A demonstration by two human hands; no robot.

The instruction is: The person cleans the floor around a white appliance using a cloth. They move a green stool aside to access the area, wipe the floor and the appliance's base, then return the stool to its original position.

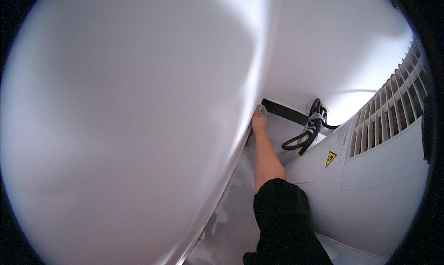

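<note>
My right arm, in a black sleeve (283, 219), reaches far down into a narrow gap between a white wall-like surface (138, 126) on the left and a white appliance on the right. At its end, my right hand (259, 122) is closed around a greyish cloth (262, 110). The cloth is at the far corner, close to the foot of the left surface and the end of a black skirting strip (284, 111). Its fingers are small and partly hidden at this distance. My left hand is out of view.
The white appliance (370, 182) has a slatted grille (388, 108) and a yellow triangular warning sticker (330, 159). A bundled black cable (315, 121) hangs behind it, near the far wall (314, 48). Pale smears or wet-looking patches mark the grey floor (236, 214).
</note>
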